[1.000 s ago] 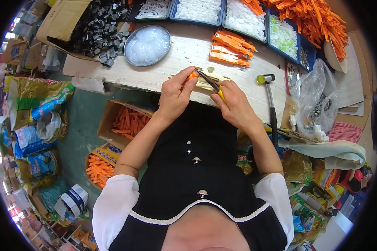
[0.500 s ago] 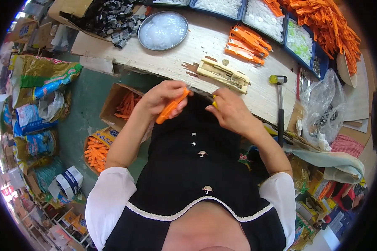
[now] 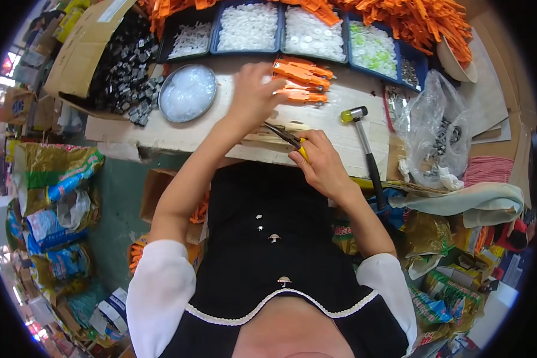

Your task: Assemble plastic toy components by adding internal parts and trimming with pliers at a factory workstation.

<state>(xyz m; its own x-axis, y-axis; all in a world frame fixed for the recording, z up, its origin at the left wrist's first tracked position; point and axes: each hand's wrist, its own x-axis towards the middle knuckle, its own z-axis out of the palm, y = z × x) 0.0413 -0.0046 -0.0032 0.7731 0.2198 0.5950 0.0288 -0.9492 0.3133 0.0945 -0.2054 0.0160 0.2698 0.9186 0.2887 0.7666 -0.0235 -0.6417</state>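
My left hand [image 3: 253, 98] is stretched over the bench, fingers apart at the left ends of a small stack of orange plastic pieces [image 3: 304, 80]. Its fingertips are slightly smeared, and whether they touch the stack I cannot tell. Closer to my body, my right hand [image 3: 323, 167] is closed round the yellow grips of long-nosed pliers [image 3: 287, 137]. The dark jaws point up and left, over a cream-coloured fixture [image 3: 298, 127] at the bench's near edge. My left hand and the pliers partly hide this fixture.
A mallet [image 3: 367, 149] lies right of my right hand. At the left stand a round dish [image 3: 188, 92] of translucent material and a carton [image 3: 80, 65] beside dark metal parts. Blue trays [image 3: 281, 45] of small white parts line the back, below heaped orange pieces [image 3: 400, 18].
My left hand has moved up and away from my lap to the orange stack; the orange piece it held is out of it. My right hand keeps the pliers. The view has shifted.
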